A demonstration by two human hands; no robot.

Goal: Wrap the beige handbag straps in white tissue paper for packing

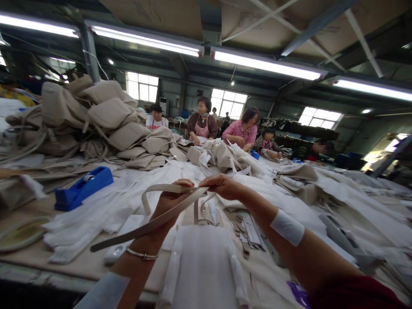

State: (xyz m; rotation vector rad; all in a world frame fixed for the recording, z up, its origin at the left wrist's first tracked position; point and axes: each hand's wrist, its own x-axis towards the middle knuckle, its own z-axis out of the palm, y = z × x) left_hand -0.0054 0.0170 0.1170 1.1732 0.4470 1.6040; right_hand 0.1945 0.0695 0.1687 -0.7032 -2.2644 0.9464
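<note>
A long beige strap [157, 224] is held up over the table between my two hands. My left hand [172, 201] is closed around it, and one loose end hangs down to the left across my wrist. Part of the strap loops out behind that hand. My right hand [222, 187] pinches the strap close to the left fingertips. Below lies a piece wrapped in white sheeting [206, 262], pointing toward me. Small strap and metal parts show at its far end, but their details are blurred.
A blue tape dispenser [84, 186] stands at left, near a shallow round dish [22, 234]. Beige bags [112, 112] are heaped at back left. Loose strap pieces [247, 231] lie right of the wrapped piece. White sheets [106, 214] cover much of the table. Several people work across it.
</note>
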